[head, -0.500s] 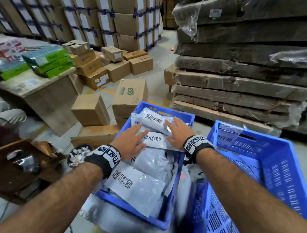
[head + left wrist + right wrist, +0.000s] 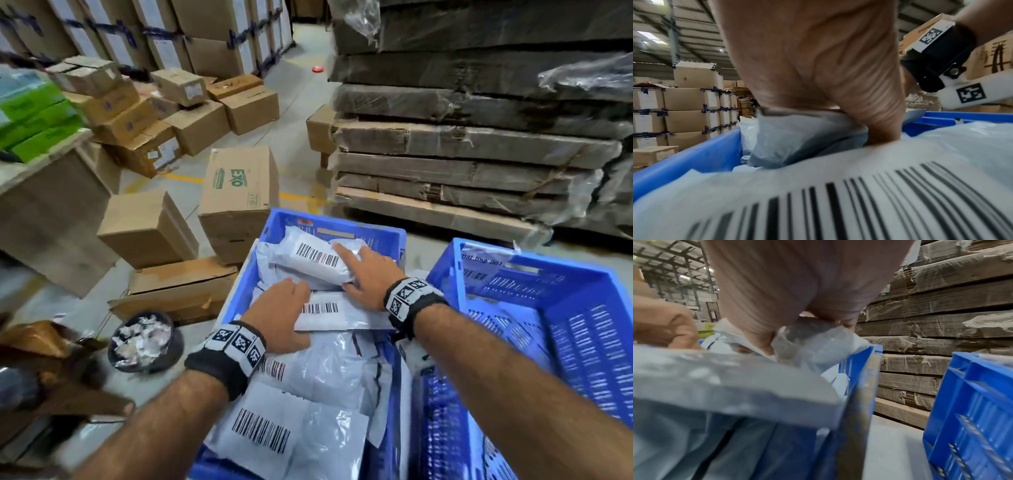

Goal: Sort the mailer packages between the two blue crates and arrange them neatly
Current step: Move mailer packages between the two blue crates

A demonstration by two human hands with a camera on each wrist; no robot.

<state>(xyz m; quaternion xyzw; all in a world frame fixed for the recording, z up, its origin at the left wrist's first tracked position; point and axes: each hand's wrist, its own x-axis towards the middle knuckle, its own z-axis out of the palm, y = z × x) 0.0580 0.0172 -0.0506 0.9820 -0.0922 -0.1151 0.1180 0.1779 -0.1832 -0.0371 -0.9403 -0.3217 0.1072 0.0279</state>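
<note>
The left blue crate (image 2: 342,226) is heaped with white mailers bearing barcode labels. My right hand (image 2: 356,270) lies over a bulky mailer (image 2: 308,257) at the far end of the heap. Its index finger is stretched along the top and its thumb is tucked under the near edge. In the right wrist view this bulky mailer (image 2: 818,347) sits pinched between thumb and fingers. My left hand (image 2: 291,301) is beside a flat mailer (image 2: 329,311), with its fingers curled down into the pile round a soft mailer (image 2: 797,138). The right blue crate (image 2: 582,308) is nearly bare inside.
Cardboard boxes (image 2: 239,192) stand on the floor left of and behind the left crate. A tall stack of wrapped flat cartons (image 2: 462,154) rises behind both crates. A dark bowl of scraps (image 2: 144,339) sits at the left. A table holds green packs (image 2: 34,116).
Both hands lay flat on the mailers before. The right hand has shifted onto the bulky top mailer and taken hold of it. The left hand's fingers have curled into the pile.
</note>
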